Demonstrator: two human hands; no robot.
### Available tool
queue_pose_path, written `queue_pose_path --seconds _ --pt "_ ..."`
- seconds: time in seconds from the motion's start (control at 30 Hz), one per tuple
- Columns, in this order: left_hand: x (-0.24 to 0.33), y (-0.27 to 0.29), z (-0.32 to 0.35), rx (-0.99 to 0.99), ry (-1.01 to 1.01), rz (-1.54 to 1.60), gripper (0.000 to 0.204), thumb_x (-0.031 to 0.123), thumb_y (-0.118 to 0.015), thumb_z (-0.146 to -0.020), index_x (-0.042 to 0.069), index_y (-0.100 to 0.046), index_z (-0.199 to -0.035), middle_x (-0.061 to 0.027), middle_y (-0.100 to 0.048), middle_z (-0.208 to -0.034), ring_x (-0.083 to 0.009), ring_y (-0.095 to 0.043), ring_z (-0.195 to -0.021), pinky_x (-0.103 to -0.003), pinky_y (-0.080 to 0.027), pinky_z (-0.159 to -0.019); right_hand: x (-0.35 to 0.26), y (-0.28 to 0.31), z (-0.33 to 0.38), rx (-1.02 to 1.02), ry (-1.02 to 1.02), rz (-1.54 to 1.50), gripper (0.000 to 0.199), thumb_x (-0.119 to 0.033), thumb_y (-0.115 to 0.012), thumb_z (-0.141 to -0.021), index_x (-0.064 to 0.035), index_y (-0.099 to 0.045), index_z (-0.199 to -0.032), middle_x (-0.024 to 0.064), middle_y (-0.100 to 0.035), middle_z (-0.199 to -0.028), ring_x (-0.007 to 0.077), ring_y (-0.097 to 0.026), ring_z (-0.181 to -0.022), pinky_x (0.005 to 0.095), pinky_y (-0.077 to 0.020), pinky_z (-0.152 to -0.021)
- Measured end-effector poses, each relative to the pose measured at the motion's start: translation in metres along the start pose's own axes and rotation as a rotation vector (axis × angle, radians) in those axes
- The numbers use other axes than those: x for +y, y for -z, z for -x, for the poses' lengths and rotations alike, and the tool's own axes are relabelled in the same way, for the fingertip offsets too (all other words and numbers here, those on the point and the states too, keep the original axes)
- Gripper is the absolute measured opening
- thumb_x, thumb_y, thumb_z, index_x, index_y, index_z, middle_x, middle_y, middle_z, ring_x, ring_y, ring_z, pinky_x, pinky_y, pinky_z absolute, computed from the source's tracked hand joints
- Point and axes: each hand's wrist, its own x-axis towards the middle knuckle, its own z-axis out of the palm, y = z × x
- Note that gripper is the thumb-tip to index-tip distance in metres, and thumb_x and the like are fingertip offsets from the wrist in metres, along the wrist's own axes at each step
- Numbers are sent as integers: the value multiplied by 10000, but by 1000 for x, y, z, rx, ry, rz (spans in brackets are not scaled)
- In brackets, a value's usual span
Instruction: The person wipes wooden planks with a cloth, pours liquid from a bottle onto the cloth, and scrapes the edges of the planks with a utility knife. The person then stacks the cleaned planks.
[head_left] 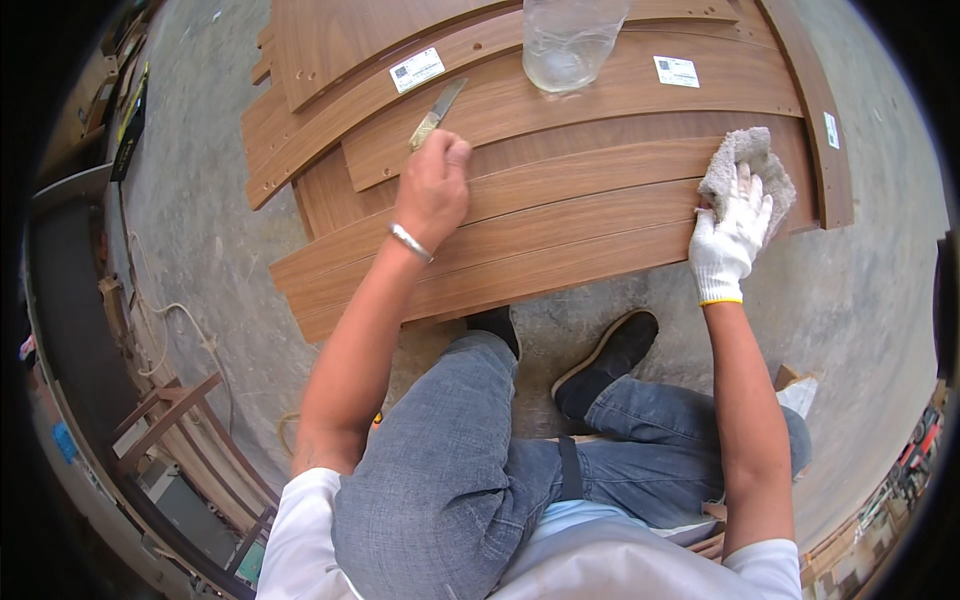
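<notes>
My bare left hand (435, 190), with a silver bangle at its wrist, is closed above the brown wooden boards (560, 205). What its fingers hold, if anything, is hidden. Right beyond its knuckles is a small knife (437, 115) with a pale, wrapped-looking handle, its blade pointing away and to the right; whether the hand grips it cannot be made out. My right hand (732, 235) wears a white knit glove with a yellow cuff edge. It holds a grey cloth (745, 155) against the right end of the near boards, fingers lying over it.
A clear plastic container (572, 45) stands on the far boards. White labels (417, 70) stick to several boards. One crosswise board (812, 120) borders the right side. At left on the concrete floor are a rope (185, 310) and a brown wooden frame (165, 420). My feet are below the near edge.
</notes>
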Motion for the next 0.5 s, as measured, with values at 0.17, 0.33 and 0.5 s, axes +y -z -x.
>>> queue_pose_path --seconds 0.17,0.33,0.5 --pt "-35 70 35 297 248 -16 319 272 -578 -1097 72 -612 -851 20 -593 -682 -56 -510 -573 -266 -381 -490 3 -1 2 29 13 -25 750 -206 -756 -798 -37 -530 -1493 113 -469 -1626 373 -383 -1509 546 -197 -1284" --pt "-77 124 82 618 233 -383 304 96 -548 -1032 25 -622 -1318 -146 -698 -1209 -215 -662 -1021 -345 -519 -828 4 1 0 9 15 -22 718 -198 -755 -809 -53 -547 -1480 112 -474 -1623 373 -383 -1510 542 -206 -1283" --pt "-70 91 113 253 61 -627 594 112 -508 -998 76 -444 -1587 -155 -429 -1643 -353 -378 -1516 -532 -234 -1263 -6 2 -6 -68 -15 5 733 -235 -757 -858 -69 -504 -1525 100 -440 -1646 366 -356 -1524 533 -216 -1283"
